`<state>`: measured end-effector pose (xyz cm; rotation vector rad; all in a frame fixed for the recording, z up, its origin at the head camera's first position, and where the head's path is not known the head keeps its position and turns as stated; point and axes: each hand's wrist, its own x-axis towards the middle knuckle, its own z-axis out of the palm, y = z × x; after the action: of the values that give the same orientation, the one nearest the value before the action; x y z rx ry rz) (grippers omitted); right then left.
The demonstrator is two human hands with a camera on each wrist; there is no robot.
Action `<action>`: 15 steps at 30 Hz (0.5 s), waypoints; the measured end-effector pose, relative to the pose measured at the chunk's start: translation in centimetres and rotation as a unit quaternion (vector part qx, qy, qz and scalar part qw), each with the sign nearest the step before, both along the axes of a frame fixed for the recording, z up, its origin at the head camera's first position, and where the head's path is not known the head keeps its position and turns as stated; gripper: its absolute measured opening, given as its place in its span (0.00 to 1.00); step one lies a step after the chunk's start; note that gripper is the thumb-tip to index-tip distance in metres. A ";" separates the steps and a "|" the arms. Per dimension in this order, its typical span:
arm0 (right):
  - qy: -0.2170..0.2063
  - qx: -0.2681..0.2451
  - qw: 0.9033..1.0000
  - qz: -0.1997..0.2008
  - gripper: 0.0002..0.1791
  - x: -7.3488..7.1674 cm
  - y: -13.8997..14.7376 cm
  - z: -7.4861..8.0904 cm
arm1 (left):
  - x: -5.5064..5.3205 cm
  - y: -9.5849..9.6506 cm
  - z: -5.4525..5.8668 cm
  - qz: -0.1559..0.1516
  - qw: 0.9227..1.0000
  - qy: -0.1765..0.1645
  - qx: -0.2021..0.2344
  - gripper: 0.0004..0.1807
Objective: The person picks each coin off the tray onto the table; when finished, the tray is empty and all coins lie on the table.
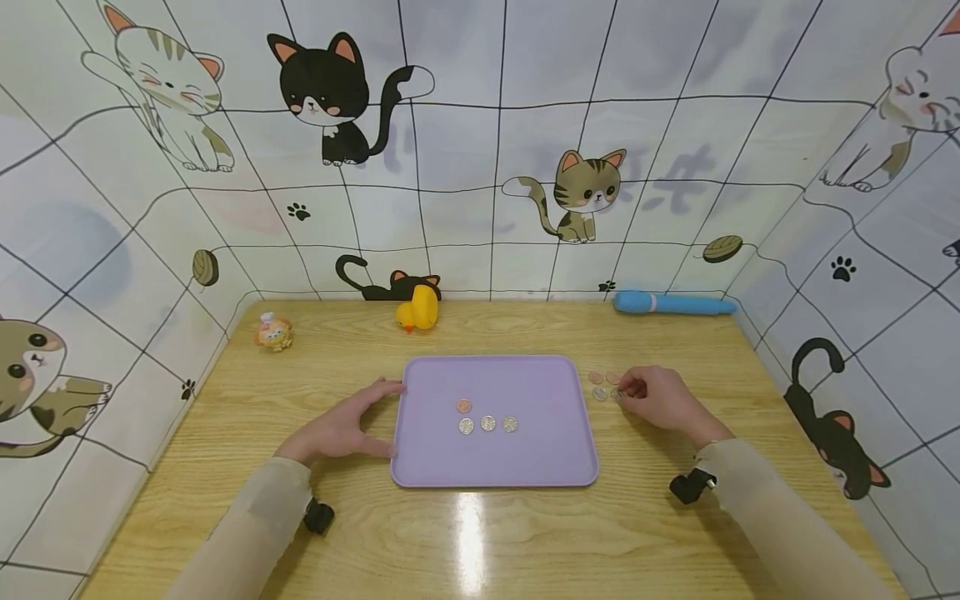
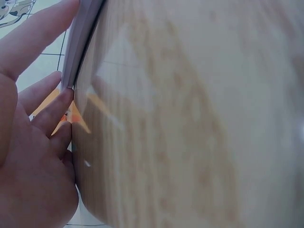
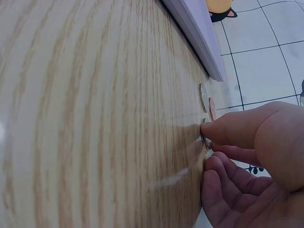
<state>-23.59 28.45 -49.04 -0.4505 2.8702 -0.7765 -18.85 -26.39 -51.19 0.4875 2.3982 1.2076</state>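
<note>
A shallow lilac tray (image 1: 491,467) lies in the middle of the table. On it are a copper-coloured coin (image 1: 464,406) and a row of three silver coins, the middle one (image 1: 488,423) among them. My left hand (image 1: 345,427) rests at the tray's left side, thumb and fingers spread along the rim. To the right of the tray, my right hand (image 1: 660,400) pinches a silver coin (image 3: 205,135) at the table surface between thumb and fingertips. Beside it lie another silver coin (image 1: 599,394) and two copper ones, the left of which (image 1: 596,377) is nearer the tray.
Along the back edge stand a small figurine (image 1: 274,332) at left and a yellow rubber duck (image 1: 418,308). A blue pen-shaped thing (image 1: 673,303) lies at the back right. Cat-printed sheeting (image 1: 457,167) encloses the wooden table (image 1: 375,533) at back and sides.
</note>
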 end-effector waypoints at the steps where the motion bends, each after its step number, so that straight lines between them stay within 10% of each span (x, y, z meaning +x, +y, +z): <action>1: 0.001 -0.001 1.000 0.002 0.07 0.0 0.0 0.0 | 0.0 0.0 0.0 0.000 1.000 -0.001 0.000 0.56; 15: 0.008 -0.033 0.999 -0.015 0.09 -0.2 -0.1 0.8 | -0.1 -0.1 0.0 -0.005 1.000 0.003 -0.001 0.56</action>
<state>-23.82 28.32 -48.27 -0.4235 2.8801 -0.8799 -18.97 -26.48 -51.22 0.5011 2.3992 1.2006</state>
